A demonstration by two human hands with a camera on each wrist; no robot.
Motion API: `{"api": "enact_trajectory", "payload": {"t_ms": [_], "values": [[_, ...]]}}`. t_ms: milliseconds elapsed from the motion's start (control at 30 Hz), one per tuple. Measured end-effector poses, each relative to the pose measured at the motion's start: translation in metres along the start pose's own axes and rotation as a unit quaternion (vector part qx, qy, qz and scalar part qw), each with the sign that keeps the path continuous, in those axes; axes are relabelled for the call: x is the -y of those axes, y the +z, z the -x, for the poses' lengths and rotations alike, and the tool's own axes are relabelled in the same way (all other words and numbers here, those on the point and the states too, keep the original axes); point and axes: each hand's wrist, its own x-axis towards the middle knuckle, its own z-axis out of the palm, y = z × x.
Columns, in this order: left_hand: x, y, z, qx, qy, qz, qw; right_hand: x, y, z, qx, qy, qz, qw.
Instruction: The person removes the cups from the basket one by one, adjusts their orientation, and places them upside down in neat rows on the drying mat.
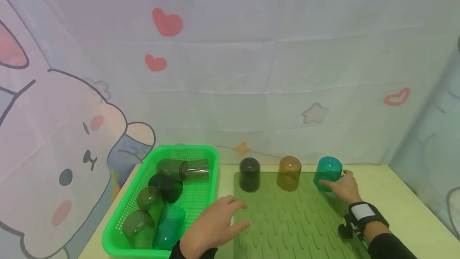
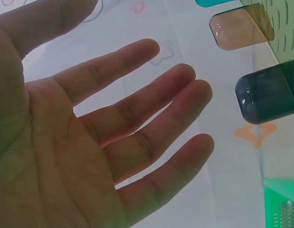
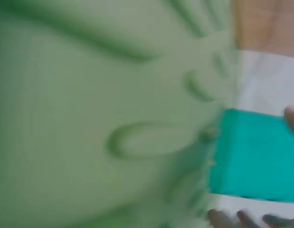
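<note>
An upside-down teal cup (image 1: 328,171) stands at the back right of the green ridged mat (image 1: 284,219). My right hand (image 1: 343,187) holds it from the right, thumb across its front; the right wrist view has the teal cup (image 3: 256,154) between thumb and fingers. To its left on the mat stand an upside-down amber cup (image 1: 289,173) and an upside-down dark grey cup (image 1: 249,174). My left hand (image 1: 214,227) hovers between basket and mat, fingers spread and nothing held. In the left wrist view its palm (image 2: 66,152) is bare.
A green perforated basket (image 1: 214,187) stands at the left of the pale yellow table (image 1: 413,211). In it lie several tinted cups, among them a black cup (image 1: 167,187) and a green cup (image 1: 169,227). A printed curtain (image 1: 233,91) hangs behind the table.
</note>
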Motion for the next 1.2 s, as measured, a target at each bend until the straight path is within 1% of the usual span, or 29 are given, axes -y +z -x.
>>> {"api": "enact_trajectory", "payload": {"t_ms": [100,200,267,367,433,600,733,867,1067,1133,1200], "values": [[-0.003,-0.001,0.000,0.010,-0.006,0.006,0.9999,0.005,-0.011,0.014,0.015,-0.007,0.034,0.9993],[-0.005,-0.002,-0.002,0.020,-0.008,0.011,0.9997,0.012,-0.019,0.033,0.032,-0.027,0.066,0.9970],[-0.004,-0.003,-0.001,0.019,-0.007,0.011,0.9997,0.018,-0.019,0.043,0.043,-0.051,0.089,0.9938],[-0.003,-0.005,0.001,0.017,-0.009,0.013,0.9997,0.029,-0.019,0.056,0.066,-0.073,0.112,0.9888],[-0.001,-0.007,0.002,0.015,-0.012,0.016,0.9997,0.037,-0.020,0.065,0.082,-0.089,0.120,0.9855],[0.004,-0.017,0.011,0.011,-0.021,0.019,0.9995,0.054,-0.021,0.088,0.108,-0.107,0.124,0.9805],[0.007,-0.032,0.017,0.011,-0.033,0.007,0.9994,0.064,-0.020,0.100,0.139,-0.099,0.126,0.9772],[0.011,-0.054,0.015,0.006,-0.053,-0.041,0.9977,0.070,-0.022,0.103,0.156,-0.090,0.119,0.9765],[0.026,-0.093,0.001,0.012,-0.092,-0.100,0.9907,0.072,-0.022,0.102,0.161,-0.097,0.115,0.9753],[0.033,-0.103,-0.006,0.022,-0.095,-0.114,0.9887,0.072,-0.021,0.102,0.164,-0.098,0.114,0.9749],[0.041,-0.109,-0.014,0.036,-0.096,-0.121,0.9873,0.072,-0.019,0.102,0.167,-0.097,0.114,0.9745]]}}
